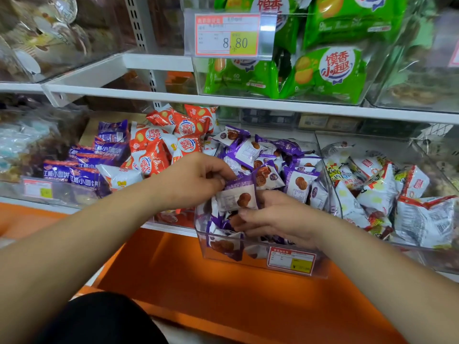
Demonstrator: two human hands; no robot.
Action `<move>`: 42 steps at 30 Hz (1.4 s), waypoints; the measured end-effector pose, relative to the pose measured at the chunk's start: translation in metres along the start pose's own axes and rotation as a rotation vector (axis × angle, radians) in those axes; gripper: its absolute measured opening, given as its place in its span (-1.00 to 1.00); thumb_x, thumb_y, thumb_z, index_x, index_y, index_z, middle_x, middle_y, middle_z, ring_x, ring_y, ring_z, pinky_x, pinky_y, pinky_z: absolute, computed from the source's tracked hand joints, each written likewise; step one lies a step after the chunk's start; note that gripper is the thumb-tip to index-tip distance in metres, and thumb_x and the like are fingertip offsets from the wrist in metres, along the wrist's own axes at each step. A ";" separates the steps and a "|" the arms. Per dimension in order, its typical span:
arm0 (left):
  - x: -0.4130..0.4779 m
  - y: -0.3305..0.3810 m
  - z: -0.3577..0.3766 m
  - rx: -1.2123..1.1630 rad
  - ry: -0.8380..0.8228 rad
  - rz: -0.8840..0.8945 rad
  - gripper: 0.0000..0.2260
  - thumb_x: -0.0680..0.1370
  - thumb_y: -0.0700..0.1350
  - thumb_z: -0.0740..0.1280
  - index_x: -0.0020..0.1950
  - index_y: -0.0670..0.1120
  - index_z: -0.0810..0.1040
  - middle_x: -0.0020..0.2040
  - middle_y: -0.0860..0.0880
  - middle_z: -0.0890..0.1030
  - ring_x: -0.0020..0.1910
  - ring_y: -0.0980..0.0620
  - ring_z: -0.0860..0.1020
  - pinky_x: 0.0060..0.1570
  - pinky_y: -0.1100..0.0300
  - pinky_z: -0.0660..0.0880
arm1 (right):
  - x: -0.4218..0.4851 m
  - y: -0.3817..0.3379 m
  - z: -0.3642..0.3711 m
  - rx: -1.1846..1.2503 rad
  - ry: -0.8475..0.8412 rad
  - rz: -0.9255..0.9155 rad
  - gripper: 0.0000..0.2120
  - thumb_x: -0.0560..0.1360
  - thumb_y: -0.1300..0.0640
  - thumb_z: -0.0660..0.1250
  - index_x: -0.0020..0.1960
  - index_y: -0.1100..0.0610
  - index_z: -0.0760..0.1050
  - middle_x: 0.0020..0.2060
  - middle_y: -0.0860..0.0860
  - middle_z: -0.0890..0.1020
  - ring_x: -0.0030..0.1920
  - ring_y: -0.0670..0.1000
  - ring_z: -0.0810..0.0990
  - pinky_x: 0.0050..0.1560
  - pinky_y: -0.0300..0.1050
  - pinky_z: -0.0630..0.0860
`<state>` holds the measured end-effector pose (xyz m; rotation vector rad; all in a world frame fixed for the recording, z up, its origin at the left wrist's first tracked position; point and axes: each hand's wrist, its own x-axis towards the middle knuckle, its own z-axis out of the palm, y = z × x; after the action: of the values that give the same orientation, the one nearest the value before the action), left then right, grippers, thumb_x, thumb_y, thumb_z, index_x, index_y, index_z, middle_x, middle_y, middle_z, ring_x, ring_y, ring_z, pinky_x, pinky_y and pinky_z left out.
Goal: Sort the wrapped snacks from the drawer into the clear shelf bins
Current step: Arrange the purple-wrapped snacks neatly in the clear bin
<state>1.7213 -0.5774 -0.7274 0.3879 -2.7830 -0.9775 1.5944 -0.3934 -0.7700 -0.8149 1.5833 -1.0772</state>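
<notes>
A clear shelf bin (260,265) in the middle of the lower shelf is heaped with purple-and-white wrapped waffle snacks (295,180). My left hand (196,180) pinches the top edge of one purple-and-white snack packet (236,198) above the bin's front. My right hand (275,217) rests just below and right of that packet, fingers curled into the pile and touching the packet's lower edge. No drawer is visible.
Left of the bin lie orange-and-white packets (154,150) and dark purple packets (82,170). A bin of white-and-red packets (387,194) stands to the right. Green packets (327,73) fill a bin on the shelf above, behind a price tag (227,34). An orange ledge (223,294) runs below.
</notes>
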 end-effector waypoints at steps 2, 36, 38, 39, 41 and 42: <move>-0.002 -0.001 0.003 -0.048 0.028 -0.011 -0.78 0.63 -0.25 0.33 0.19 -0.04 0.70 -0.02 0.08 0.70 -0.05 0.25 0.64 -0.11 0.42 0.53 | -0.001 0.003 -0.002 0.089 0.058 -0.045 -0.70 0.61 0.24 0.36 0.33 0.13 0.49 0.13 0.12 0.71 0.13 0.11 0.71 0.25 0.16 0.60; -0.027 0.014 0.018 -0.375 0.042 -0.046 -0.36 0.51 -0.28 0.50 0.55 0.01 0.38 0.12 0.04 0.68 0.13 0.08 0.66 0.18 0.04 0.62 | -0.020 -0.004 -0.010 0.148 0.419 -0.361 -0.77 0.48 0.42 0.46 0.04 0.21 0.51 -0.13 0.14 0.74 -0.06 0.28 0.72 0.00 0.23 0.68; -0.026 0.013 0.019 -0.388 0.034 -0.040 -0.40 0.52 -0.25 0.49 0.52 0.00 0.42 0.17 0.04 0.67 0.17 0.09 0.65 0.21 0.07 0.60 | -0.019 -0.003 -0.010 0.178 0.447 -0.358 -0.80 0.47 0.43 0.46 -0.04 0.22 0.49 -0.20 0.12 0.73 -0.09 0.28 0.73 -0.05 0.19 0.69; -0.026 0.015 0.019 -0.405 0.041 -0.045 -0.46 0.54 -0.23 0.48 0.49 0.00 0.45 0.19 0.04 0.67 0.18 0.11 0.65 0.21 0.10 0.60 | -0.019 -0.003 -0.011 0.181 0.455 -0.358 -0.80 0.48 0.43 0.46 -0.06 0.21 0.49 -0.21 0.13 0.72 -0.10 0.27 0.73 -0.07 0.14 0.69; -0.026 0.018 0.020 -0.451 0.065 -0.037 -0.65 0.60 -0.20 0.40 0.38 -0.03 0.55 0.16 0.02 0.69 0.13 0.09 0.67 0.14 0.15 0.62 | -0.020 -0.003 -0.013 0.181 0.462 -0.361 -0.80 0.48 0.43 0.46 -0.07 0.20 0.50 -0.19 0.16 0.72 -0.09 0.25 0.74 -0.07 0.10 0.68; -0.026 0.020 0.019 -0.454 0.087 -0.022 -0.75 0.63 -0.18 0.36 0.30 -0.04 0.60 0.08 0.01 0.72 0.07 0.05 0.69 0.08 0.16 0.64 | -0.021 -0.003 -0.014 0.186 0.462 -0.359 -0.79 0.48 0.43 0.46 -0.05 0.21 0.49 -0.18 0.17 0.72 -0.07 0.26 0.73 -0.05 0.13 0.68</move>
<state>1.7377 -0.5434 -0.7315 0.3805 -2.3852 -1.5081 1.5863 -0.3727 -0.7585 -0.7768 1.7121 -1.7434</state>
